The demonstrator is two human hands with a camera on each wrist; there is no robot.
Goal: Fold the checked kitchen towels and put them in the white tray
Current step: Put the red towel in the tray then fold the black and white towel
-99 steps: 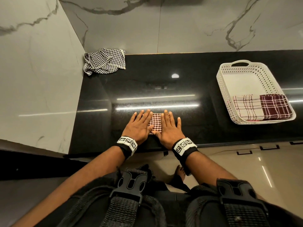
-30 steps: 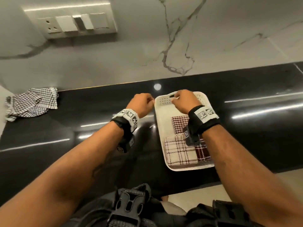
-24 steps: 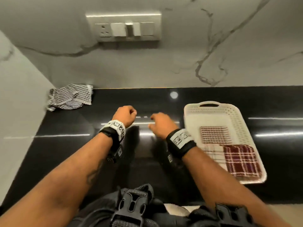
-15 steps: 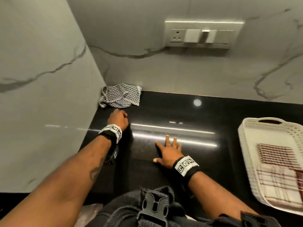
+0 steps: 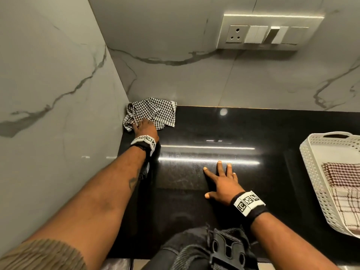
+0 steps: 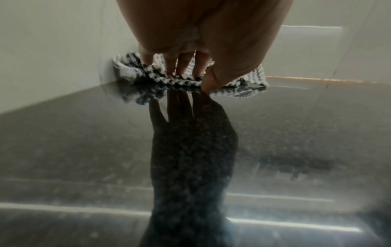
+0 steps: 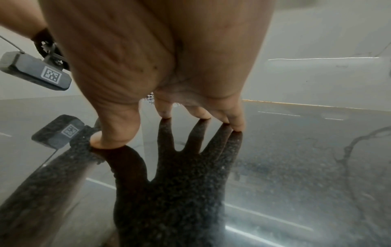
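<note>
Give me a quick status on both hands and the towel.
Left hand pinching crumpled black-and-white checked towel in counter corner. Right hand flat on black counter, holding nothing. Nothing in the way.

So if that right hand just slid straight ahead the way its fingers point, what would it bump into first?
Probably nothing on the counter: the right hand lies flat, its fingers aimed at the back wall. The path looks free up to the wall, though depth is hard to judge.

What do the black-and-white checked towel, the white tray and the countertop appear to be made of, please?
Black-and-white checked towel: woven cloth, probably cotton, matte; it lies crumpled in soft folds where the left hand pinches it.
White tray: looks like moulded plastic, with perforated walls and a cut-out handle.
Countertop: polished black stone, possibly granite; it is speckled and mirrors lights and the right hand.
</note>
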